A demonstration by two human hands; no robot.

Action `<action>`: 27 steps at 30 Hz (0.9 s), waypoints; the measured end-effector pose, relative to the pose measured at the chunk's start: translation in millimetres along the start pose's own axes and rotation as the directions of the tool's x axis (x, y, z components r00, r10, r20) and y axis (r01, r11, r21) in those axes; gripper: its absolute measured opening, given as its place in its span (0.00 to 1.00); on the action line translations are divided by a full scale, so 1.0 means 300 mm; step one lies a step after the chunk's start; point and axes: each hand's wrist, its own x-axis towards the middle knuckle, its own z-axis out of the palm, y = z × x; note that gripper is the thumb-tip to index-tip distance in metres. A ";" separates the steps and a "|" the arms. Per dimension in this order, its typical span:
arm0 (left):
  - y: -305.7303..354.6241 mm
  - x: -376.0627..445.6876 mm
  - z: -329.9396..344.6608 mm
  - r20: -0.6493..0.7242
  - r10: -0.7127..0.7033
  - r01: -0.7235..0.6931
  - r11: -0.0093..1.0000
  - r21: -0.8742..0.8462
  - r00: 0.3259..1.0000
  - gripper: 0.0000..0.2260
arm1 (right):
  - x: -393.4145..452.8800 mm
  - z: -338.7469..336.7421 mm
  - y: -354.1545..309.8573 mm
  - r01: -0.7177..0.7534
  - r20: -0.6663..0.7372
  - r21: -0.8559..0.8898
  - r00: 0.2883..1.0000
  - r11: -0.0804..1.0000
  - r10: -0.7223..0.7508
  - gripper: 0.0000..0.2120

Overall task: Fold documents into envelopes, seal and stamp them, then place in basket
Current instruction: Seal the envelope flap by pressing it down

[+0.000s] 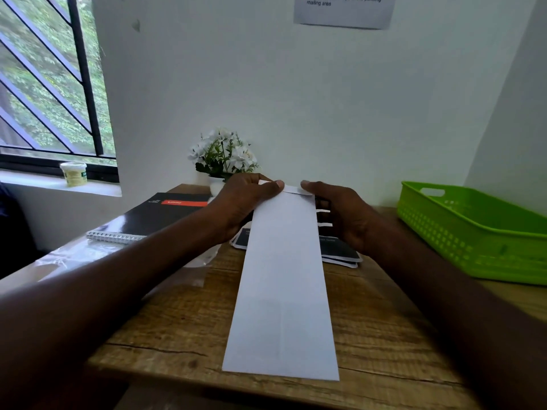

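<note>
The envelope (282,279) lies lengthwise on the desk left of the green basket (473,232), its far flap pinched by left hand (245,202) and right hand (340,214); uneven thumb pressure could crease the seal crooked.

Soft daylight comes from your window (50,84) on the left, so the arms look dark. Glare on the notebook (154,216). Wide-angle bending at edges, wall note (343,8) blurry.
</note>
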 end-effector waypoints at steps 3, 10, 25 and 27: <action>-0.010 -0.002 0.008 0.048 0.005 -0.005 1.000 0.009 0.999 0.08 | -0.003 0.018 0.005 0.029 -0.050 -0.024 0.998 0.999 -0.030 0.16; 0.028 0.001 0.003 -0.055 -0.004 0.007 0.999 0.044 0.998 0.18 | -0.012 0.008 -0.001 0.035 -0.057 0.002 0.998 0.999 -0.035 0.15; -0.002 0.007 -0.030 -0.005 0.046 -0.046 0.995 0.086 0.999 0.05 | -0.031 0.051 0.005 0.068 -0.066 -0.050 0.995 0.996 -0.071 0.13; -0.007 0.015 -0.039 -0.060 0.055 -0.051 0.997 0.056 0.997 0.08 | -0.044 0.058 0.000 0.002 -0.044 -0.087 0.999 0.996 -0.006 0.15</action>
